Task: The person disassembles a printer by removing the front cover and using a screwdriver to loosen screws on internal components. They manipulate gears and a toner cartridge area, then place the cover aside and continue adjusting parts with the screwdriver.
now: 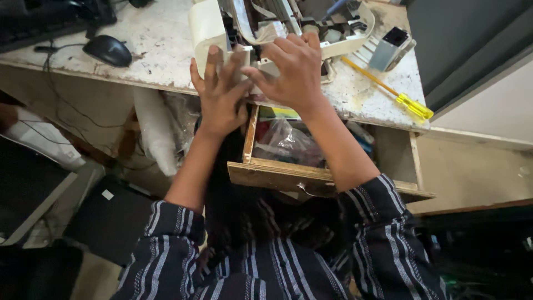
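I have both hands on a cream-coloured, partly dismantled printer (266,28) that sits at the near edge of a stained white workbench (161,44). My left hand (219,91) lies flat against the printer's front with its fingers spread, and my right hand (294,69) crosses just over it, fingers curled down onto the casing. Whether the right fingers pinch a part underneath I cannot tell, as the hand covers that spot. A yellow-handled screwdriver (388,91) lies on the bench to the right, near a small grey box-shaped part (390,47). A black computer mouse (108,50) rests well to the left. Below my wrists a wooden drawer (277,172) stands open, with a crumpled clear plastic bag (286,141) inside.
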